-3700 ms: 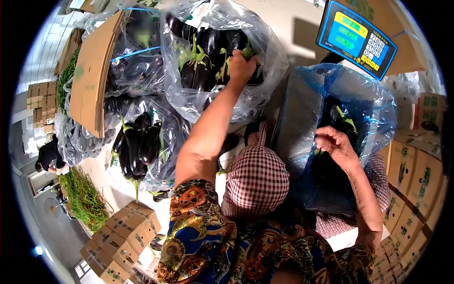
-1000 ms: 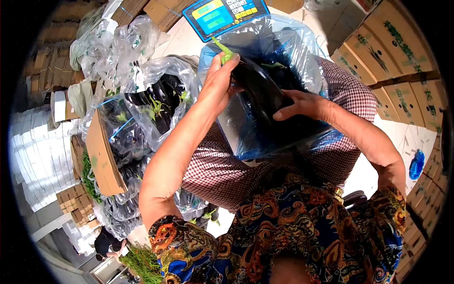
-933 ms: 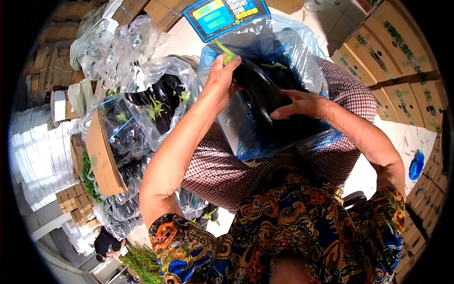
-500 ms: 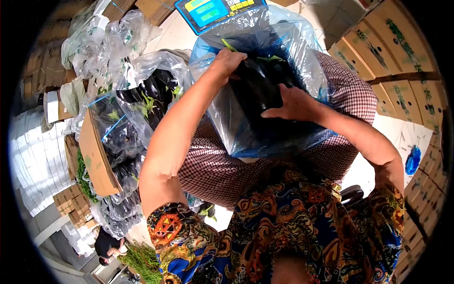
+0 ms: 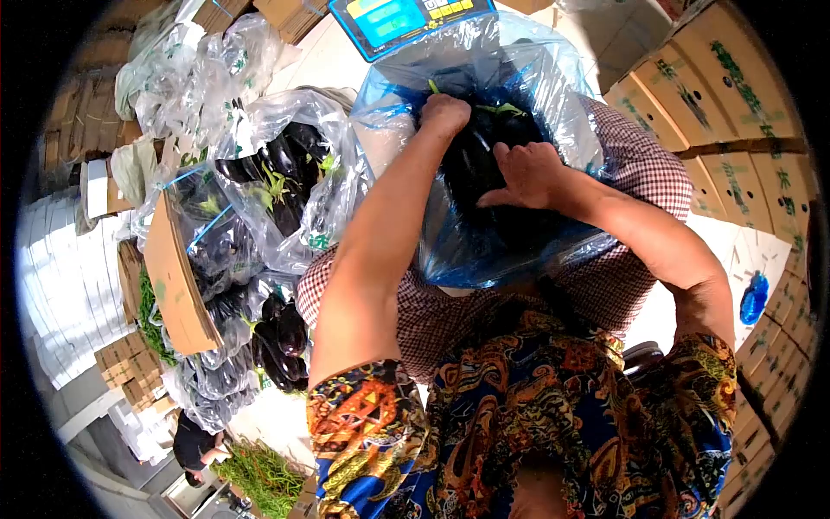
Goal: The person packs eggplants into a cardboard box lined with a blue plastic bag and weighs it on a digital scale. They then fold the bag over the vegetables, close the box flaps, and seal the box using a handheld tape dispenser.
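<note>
Several dark, glossy eggplants (image 5: 471, 160) lie in a bin lined with a clear bluish plastic bag (image 5: 393, 95) in front of me. My left hand (image 5: 447, 114) is curled at the upper left of the pile, closed round the end of an eggplant; a green stem pokes out just beyond the knuckles, and the fingertips are hidden. Over the pile's right side rests my right hand (image 5: 527, 176), thumb and fingers apart, touching the eggplants without gripping one. The bin's lower part is hidden by the bag.
A digital scale display (image 5: 402, 26) stands behind the bin. On the left, more eggplants (image 5: 290, 160) fill an open plastic bag beside a cardboard flap (image 5: 177, 277). Stacked cartons (image 5: 726, 95) line the right. A person (image 5: 194, 450) is far off at lower left.
My left hand has shifted right and slightly down, its fingers more curled. My right hand has moved slightly up. My left arm has swung right, uncovering bagged eggplants on the left.
</note>
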`<state>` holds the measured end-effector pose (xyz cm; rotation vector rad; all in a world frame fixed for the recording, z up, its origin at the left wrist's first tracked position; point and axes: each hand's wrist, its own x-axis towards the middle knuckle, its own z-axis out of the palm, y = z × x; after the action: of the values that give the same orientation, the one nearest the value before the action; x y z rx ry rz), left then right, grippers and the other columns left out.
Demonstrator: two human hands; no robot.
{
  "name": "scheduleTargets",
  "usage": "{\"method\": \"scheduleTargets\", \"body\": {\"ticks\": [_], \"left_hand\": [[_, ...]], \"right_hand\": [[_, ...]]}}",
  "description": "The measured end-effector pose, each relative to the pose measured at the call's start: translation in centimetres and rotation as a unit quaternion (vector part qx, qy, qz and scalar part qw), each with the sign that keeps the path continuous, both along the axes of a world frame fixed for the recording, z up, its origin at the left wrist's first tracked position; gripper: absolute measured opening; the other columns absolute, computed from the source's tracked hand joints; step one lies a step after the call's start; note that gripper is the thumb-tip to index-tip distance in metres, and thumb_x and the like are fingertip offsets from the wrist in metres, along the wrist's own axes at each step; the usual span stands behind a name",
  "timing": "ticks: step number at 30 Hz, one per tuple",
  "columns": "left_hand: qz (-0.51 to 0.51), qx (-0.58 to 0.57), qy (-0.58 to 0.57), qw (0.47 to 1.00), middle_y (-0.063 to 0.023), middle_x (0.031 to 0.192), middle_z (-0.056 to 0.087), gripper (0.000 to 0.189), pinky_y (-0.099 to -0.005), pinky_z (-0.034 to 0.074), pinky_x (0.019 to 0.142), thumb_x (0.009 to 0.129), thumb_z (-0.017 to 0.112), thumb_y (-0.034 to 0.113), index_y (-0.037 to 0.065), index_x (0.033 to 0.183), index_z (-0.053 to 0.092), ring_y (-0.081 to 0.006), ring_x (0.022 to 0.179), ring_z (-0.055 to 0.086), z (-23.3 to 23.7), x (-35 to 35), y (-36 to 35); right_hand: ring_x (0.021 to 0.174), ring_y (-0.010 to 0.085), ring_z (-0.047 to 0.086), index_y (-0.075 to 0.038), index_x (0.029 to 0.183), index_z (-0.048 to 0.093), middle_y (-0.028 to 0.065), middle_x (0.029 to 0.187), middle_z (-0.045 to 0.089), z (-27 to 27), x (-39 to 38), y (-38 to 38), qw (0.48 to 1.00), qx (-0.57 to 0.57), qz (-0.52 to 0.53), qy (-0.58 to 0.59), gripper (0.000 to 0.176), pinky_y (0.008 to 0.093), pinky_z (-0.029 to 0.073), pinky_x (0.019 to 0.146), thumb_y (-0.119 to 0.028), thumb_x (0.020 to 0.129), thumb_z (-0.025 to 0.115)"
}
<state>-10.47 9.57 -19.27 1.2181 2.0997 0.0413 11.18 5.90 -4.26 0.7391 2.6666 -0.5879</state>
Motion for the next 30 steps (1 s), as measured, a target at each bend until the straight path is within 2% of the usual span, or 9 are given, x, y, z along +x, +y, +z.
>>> {"method": "scheduleTargets", "body": {"ticks": [5,6,13,16,17,19,22,23,30], "left_hand": [[0.092,0.044,0.053,0.993,-0.0213,0.121,0.060,0.038,-0.0434,0.047,0.094,0.087,0.050,0.028,-0.002,0.102,0.067,-0.0349,0.109,0.060,10.2,3.9,-2.5],[-0.111,0.133,0.170,0.970,-0.0232,0.099,0.066,0.034,-0.0492,0.049,0.085,0.091,0.047,0.026,0.000,0.093,0.067,-0.0385,0.100,0.062,8.1,3.0,-3.2],[-0.115,0.084,0.140,0.980,-0.0211,0.087,0.067,0.028,-0.0497,0.052,0.072,0.087,0.050,0.021,0.001,0.081,0.068,-0.0385,0.082,0.065,8.7,2.6,-2.7],[-0.196,0.135,0.127,0.963,-0.0189,0.082,0.066,0.024,-0.0512,0.052,0.066,0.084,0.053,0.020,0.003,0.080,0.069,-0.0389,0.078,0.064,5.9,0.6,-1.9],[-0.263,0.095,0.147,0.949,-0.0202,0.098,0.068,0.029,-0.0450,0.054,0.079,0.088,0.050,0.023,0.003,0.088,0.071,-0.0371,0.093,0.066,7.5,0.5,-1.8],[-0.367,0.262,0.184,0.873,-0.0152,0.081,0.062,0.021,-0.0471,0.052,0.063,0.085,0.051,0.018,0.008,0.092,0.068,-0.0356,0.074,0.063,6.2,-1.5,-3.4],[-0.335,0.199,0.187,0.902,-0.0142,0.082,0.059,0.018,-0.0428,0.052,0.064,0.086,0.052,0.019,0.012,0.096,0.066,-0.0329,0.076,0.062,11.6,-0.9,-4.5],[-0.341,0.225,0.165,0.898,-0.0142,0.083,0.059,0.018,-0.0422,0.052,0.064,0.086,0.053,0.019,0.012,0.096,0.066,-0.0325,0.077,0.062,12.4,-1.2,-5.1],[-0.142,0.167,0.016,0.976,-0.0224,0.096,0.066,0.036,-0.0445,0.050,0.079,0.088,0.061,0.033,0.006,0.111,0.063,-0.0395,0.092,0.063,20.7,-0.9,-10.1]], "right_hand": [[0.095,0.0368,0.065,0.005,0.105,0.058,0.0214,0.101,0.066,1.0,-1.0,0.8,0.998,-0.021,0.020,-0.063,0.088,0.0437,0.049,0.083,-0.076,0.071,0.057],[0.095,0.0365,0.065,0.005,0.105,0.058,0.0215,0.101,0.066,0.8,-1.0,0.9,0.997,-0.027,0.021,-0.063,0.088,0.0437,0.049,0.083,-0.076,0.071,0.057],[0.098,0.0353,0.064,0.004,0.101,0.065,0.0204,0.102,0.067,1.0,-2.7,1.7,0.990,-0.059,0.068,-0.104,0.087,0.0447,0.051,0.081,-0.077,0.071,0.056],[0.096,0.0363,0.065,0.001,0.094,0.068,0.0201,0.099,0.068,1.0,-1.9,2.3,0.994,-0.046,0.050,-0.086,0.082,0.0452,0.052,0.080,-0.077,0.072,0.055],[0.094,0.0367,0.066,0.000,0.092,0.069,0.0200,0.098,0.068,0.7,-1.2,2.4,0.996,-0.041,0.038,-0.071,0.081,0.0455,0.052,0.080,-0.077,0.072,0.055],[0.088,0.0372,0.067,0.001,0.093,0.069,0.0203,0.092,0.069,0.6,0.1,3.9,0.992,-0.105,0.051,-0.050,0.081,0.0443,0.053,0.079,-0.076,0.074,0.053],[0.066,0.0274,0.061,-0.006,0.096,0.063,0.0149,0.071,0.062,2.1,1.7,5.6,0.991,-0.084,0.086,0.054,0.038,0.0390,0.049,0.062,-0.043,0.090,0.057],[0.057,0.0201,0.055,-0.007,0.095,0.061,0.0118,0.065,0.058,3.4,2.0,6.1,0.983,-0.169,-0.047,0.052,0.023,0.0360,0.044,0.054,-0.030,0.090,0.062],[0.065,0.0136,0.056,-0.001,0.090,0.063,0.0061,0.070,0.061,4.8,5.3,9.8,0.930,-0.140,-0.205,0.270,0.025,0.0299,0.046,0.061,-0.026,0.090,0.060]]}}
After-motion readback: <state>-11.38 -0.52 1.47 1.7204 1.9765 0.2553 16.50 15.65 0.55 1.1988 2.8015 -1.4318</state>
